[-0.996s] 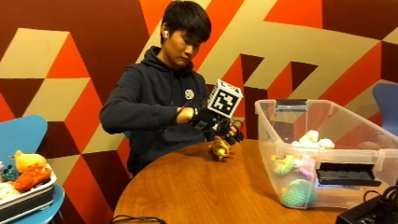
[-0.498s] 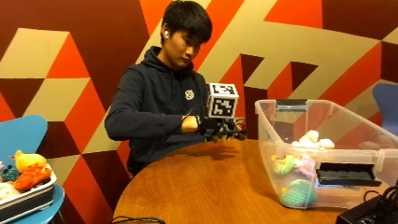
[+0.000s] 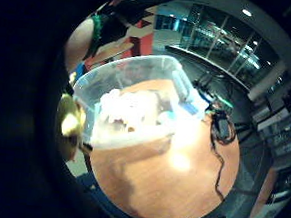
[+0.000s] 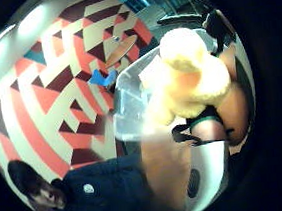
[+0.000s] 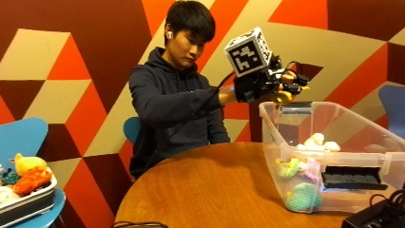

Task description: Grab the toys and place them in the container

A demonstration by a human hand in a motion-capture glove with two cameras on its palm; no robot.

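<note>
In the outside view my gloved right hand [image 5: 269, 85] is raised just above the near rim of the clear plastic container [image 5: 380, 159], which stands on the round wooden table [image 5: 208, 190]. Its fingers grip a yellow plush toy [image 5: 284, 96], which fills much of the thumb side palm view as a fluffy yellow plush toy [image 4: 191, 78]. Several plush toys [image 5: 303, 180] lie inside the container, white, green and pink. The little finger side palm view looks down into the container [image 3: 131, 100], with a bit of the yellow toy [image 3: 68, 123] at the hand's edge.
A tray [image 5: 25, 204] with several more plush toys [image 5: 25, 173] sits on a blue chair at the left. A black device and cables [image 5: 376, 216] lie on the table beside the container. Another blue chair [image 5: 393, 107] stands behind the container.
The hand has lifted the yellow toy off the table and carried it up and right, from the table's far edge to above the container's rim.
</note>
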